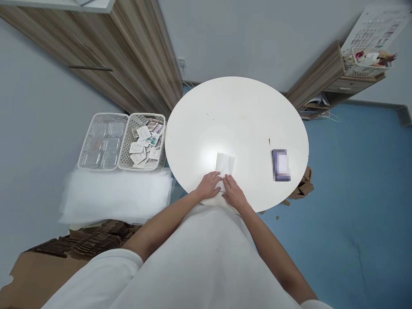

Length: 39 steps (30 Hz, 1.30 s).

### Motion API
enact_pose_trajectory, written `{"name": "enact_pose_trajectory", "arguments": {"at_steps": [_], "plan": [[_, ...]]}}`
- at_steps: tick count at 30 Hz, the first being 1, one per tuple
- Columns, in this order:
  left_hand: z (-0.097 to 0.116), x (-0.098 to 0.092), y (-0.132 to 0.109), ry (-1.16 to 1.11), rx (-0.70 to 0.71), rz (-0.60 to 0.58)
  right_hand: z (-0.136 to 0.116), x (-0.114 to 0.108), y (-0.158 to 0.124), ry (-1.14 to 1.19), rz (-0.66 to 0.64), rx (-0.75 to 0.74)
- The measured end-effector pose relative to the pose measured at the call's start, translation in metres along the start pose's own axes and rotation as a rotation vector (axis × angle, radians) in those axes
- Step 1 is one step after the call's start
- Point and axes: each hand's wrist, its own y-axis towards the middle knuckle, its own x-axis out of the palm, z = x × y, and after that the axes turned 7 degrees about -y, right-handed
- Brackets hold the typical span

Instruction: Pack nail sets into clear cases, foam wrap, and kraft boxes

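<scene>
A small white folded sheet (225, 163), perhaps thin packing foam, lies flat near the front edge of the round white table (238, 111). My left hand (207, 186) rests on its near left part, fingers stretched toward the middle. From the other side my right hand (234, 194) lies on the near right part, its fingers extended and flat. The fingertips of both hands almost meet over the sheet, and the thumbs are by its near edge. Whether anything is wrapped inside cannot be seen. On the table's right is a purple box (281, 165), its top blurred out.
Left of the table stand a white basket of printed cards (144, 143) and a basket of clear plastic boxes (104, 141). White translucent sheets (119, 195) are stacked nearer me, above a carton of brown cardboard pieces (93, 240). Cardboard scraps (302, 186) lie on the floor at right.
</scene>
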Motion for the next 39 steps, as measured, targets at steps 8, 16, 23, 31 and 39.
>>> {"name": "enact_pose_trajectory", "arguments": {"at_steps": [8,16,23,31,39], "plan": [[0.005,-0.001,-0.009,-0.09,0.025,-0.095,-0.003,-0.015,-0.007,0.063,-0.064,0.026],[0.0,0.004,0.003,-0.255,-0.152,0.0,0.012,-0.039,0.009,0.277,-0.112,0.086],[-0.003,0.01,0.023,-0.318,-0.345,0.129,0.03,-0.027,0.034,0.346,0.044,0.428],[0.002,0.009,0.024,-0.277,-0.459,0.216,0.011,-0.013,0.017,0.27,0.214,0.489],[0.001,0.015,0.014,-0.263,-0.253,0.157,-0.012,0.004,-0.005,0.268,0.181,0.51]]}}
